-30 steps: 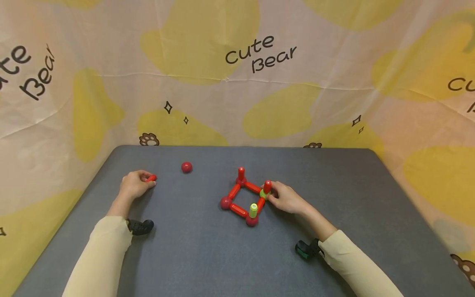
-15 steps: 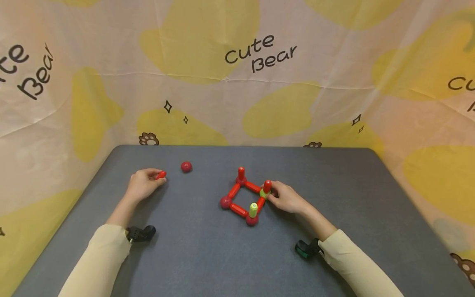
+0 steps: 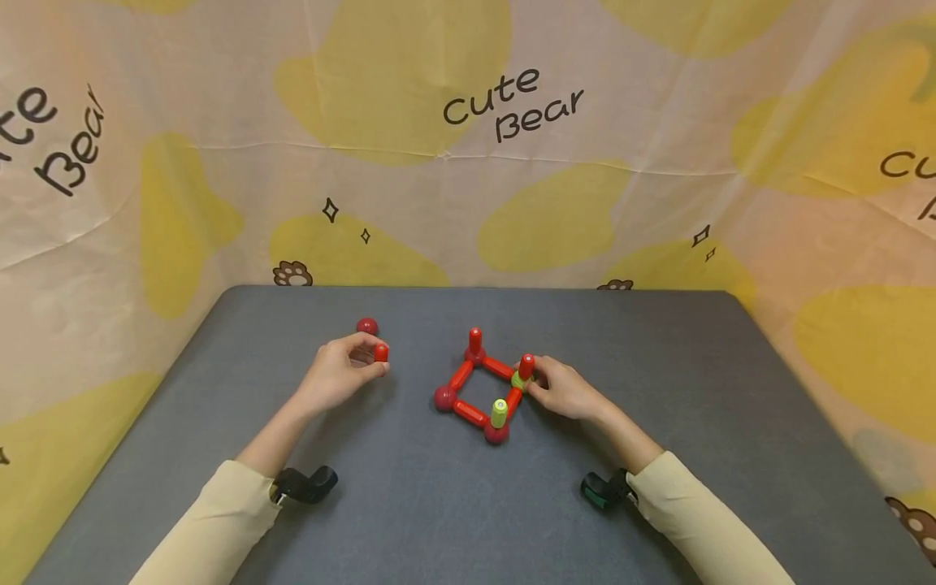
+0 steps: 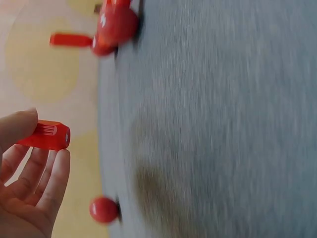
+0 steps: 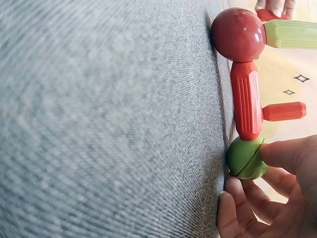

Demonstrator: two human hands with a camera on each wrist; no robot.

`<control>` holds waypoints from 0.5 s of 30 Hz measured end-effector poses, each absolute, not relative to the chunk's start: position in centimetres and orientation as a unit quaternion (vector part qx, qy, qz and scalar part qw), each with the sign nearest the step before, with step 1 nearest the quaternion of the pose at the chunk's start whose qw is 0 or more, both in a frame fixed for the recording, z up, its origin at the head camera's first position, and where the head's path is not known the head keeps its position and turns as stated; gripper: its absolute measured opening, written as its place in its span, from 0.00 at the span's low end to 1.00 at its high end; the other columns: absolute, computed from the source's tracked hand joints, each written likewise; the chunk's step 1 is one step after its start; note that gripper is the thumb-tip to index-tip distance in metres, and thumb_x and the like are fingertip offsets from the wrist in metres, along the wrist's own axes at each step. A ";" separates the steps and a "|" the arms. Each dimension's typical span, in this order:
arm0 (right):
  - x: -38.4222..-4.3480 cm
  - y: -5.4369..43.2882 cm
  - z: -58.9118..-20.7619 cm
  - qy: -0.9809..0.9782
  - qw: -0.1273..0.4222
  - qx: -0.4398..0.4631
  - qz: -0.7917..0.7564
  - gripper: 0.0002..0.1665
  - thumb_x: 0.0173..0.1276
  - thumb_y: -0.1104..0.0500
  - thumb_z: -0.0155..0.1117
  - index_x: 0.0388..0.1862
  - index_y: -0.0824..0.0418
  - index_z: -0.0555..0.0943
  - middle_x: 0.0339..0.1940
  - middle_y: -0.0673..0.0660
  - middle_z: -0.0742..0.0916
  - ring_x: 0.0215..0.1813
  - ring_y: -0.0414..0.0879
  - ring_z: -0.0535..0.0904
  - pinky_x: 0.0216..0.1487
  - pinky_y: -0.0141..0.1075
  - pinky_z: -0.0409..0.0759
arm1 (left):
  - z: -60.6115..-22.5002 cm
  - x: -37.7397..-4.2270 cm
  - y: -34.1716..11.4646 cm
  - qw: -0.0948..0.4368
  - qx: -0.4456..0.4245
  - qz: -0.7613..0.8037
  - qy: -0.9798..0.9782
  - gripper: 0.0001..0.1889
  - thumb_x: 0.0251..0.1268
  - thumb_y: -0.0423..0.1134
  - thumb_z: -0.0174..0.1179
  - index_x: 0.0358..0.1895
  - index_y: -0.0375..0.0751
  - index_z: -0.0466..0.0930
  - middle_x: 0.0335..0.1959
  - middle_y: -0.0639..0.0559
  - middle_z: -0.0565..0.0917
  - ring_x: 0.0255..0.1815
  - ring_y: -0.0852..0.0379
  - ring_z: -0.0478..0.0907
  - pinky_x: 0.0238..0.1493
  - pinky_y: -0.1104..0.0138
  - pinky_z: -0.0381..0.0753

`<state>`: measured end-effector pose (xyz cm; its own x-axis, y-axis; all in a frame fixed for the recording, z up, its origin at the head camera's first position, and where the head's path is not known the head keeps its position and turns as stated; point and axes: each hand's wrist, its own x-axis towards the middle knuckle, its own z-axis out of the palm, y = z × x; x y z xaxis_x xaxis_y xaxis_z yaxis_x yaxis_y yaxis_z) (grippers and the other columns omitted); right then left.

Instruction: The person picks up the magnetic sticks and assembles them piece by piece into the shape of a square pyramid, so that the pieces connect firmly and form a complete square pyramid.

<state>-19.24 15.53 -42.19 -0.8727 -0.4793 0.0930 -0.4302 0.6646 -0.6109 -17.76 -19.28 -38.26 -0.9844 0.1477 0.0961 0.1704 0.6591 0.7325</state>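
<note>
A red magnetic rod (image 4: 49, 135) is pinched between the thumb and fingers of my left hand (image 3: 338, 374), held upright above the table left of the frame. My right hand (image 3: 566, 390) grips the green ball (image 5: 246, 157) at the frame's right corner. The square frame of red rods (image 3: 470, 414) lies flat, with red balls at its other corners. Upright rods stand on three corners: a red rod (image 3: 476, 341) at the back, another red rod (image 3: 527, 366) on the green ball, and a light green rod (image 3: 499, 413) in front. The left corner's red ball (image 3: 444, 398) bears no upright.
A loose red ball (image 3: 367, 326) lies on the grey table (image 3: 409, 504) just behind my left hand. A patterned cloth (image 3: 409, 146) hangs behind the table and along its sides. Each wrist wears a black camera mount (image 3: 305, 485).
My left hand has carried the red rod to the right, closer to the frame, and the rod has turned upright. The right hand and the frame have stayed in place.
</note>
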 end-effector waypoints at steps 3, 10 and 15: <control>-19.2 15.5 -42.2 0.912 0.037 -0.251 -0.323 0.16 0.61 0.63 0.60 0.49 0.62 0.78 0.38 0.55 0.82 0.35 0.42 0.75 0.37 0.34 0.73 | -38.2 -17.5 -17.8 0.016 -0.112 -0.420 -0.901 0.11 0.51 0.34 0.67 0.39 0.42 0.80 0.31 0.50 0.83 0.34 0.57 0.80 0.40 0.62 0.80; -19.3 15.6 -42.3 0.912 0.040 -0.249 -0.324 0.16 0.61 0.63 0.59 0.50 0.60 0.78 0.41 0.56 0.82 0.36 0.42 0.75 0.38 0.35 0.73 | -38.5 -17.1 -15.1 0.003 -0.148 -0.447 -0.882 0.11 0.50 0.32 0.67 0.39 0.39 0.80 0.32 0.51 0.83 0.35 0.57 0.80 0.39 0.65 0.80; -19.3 15.7 -42.3 0.912 0.041 -0.248 -0.323 0.17 0.61 0.63 0.59 0.50 0.60 0.78 0.40 0.55 0.82 0.35 0.42 0.75 0.37 0.34 0.73 | -39.0 -17.0 -13.5 -0.009 -0.164 -0.451 -0.877 0.12 0.50 0.32 0.67 0.40 0.39 0.80 0.32 0.53 0.83 0.35 0.59 0.80 0.39 0.66 0.80</control>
<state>-19.27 15.65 -42.30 -0.8734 -0.4794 0.0855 -0.4263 0.6678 -0.6102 -16.96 -13.48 -38.99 -0.9461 0.2961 0.1315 0.2791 0.5386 0.7950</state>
